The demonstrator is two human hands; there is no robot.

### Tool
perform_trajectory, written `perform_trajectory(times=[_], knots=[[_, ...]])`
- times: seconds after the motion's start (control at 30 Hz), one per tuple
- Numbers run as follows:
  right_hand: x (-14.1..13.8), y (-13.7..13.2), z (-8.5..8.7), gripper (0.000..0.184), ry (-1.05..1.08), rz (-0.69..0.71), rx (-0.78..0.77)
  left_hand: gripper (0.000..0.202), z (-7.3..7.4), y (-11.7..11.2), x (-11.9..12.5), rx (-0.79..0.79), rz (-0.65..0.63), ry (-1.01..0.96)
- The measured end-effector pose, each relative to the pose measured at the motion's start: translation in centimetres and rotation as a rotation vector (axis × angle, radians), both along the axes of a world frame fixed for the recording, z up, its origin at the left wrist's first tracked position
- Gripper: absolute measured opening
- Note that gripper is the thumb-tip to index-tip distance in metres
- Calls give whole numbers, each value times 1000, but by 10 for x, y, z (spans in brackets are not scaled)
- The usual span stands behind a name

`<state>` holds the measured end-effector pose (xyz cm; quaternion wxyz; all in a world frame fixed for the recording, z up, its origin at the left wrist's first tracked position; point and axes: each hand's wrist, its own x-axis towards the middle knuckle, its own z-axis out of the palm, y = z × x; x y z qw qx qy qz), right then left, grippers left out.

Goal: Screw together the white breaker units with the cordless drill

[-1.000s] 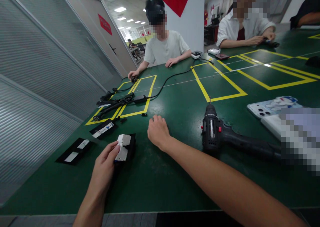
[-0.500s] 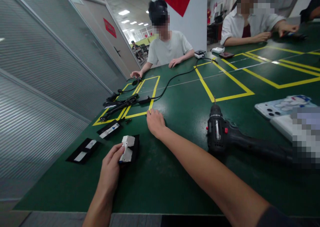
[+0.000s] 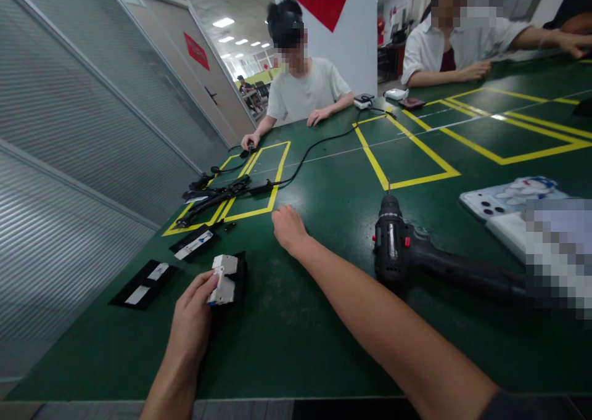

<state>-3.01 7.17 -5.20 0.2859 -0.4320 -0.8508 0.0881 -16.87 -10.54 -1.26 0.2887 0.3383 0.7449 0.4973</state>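
Observation:
My left hand grips a small white and black device that rests on the green table, thumb and fingers closed on its near side. My right hand lies further out on the table near the corner of a yellow tape box. Its fingers are curled down, and what they cover I cannot make out. A black cordless drill lies on its side to the right of my right forearm.
Two flat black cards with white labels lie left of the device. Black cables run across the tape box. Phones lie at the right. Two people sit at the far edge.
My right hand reached out to the yellow tape line where a small black piece lay, then drew back slightly; that piece no longer shows. My left hand stays on the device.

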Motion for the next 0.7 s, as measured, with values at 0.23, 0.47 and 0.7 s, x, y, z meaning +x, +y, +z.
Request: perform_trajectory(times=[0.23, 0.47, 0.7], knots=[[41, -51, 29, 12, 164, -37, 15, 36, 4, 13, 10, 24, -121, -195], [149, -82, 85, 13, 533, 34, 36, 28, 21, 54, 110, 42, -492, -306], [188, -86, 58, 23, 490, 108, -92, 28, 5, 71, 153, 1, -659, -155]])
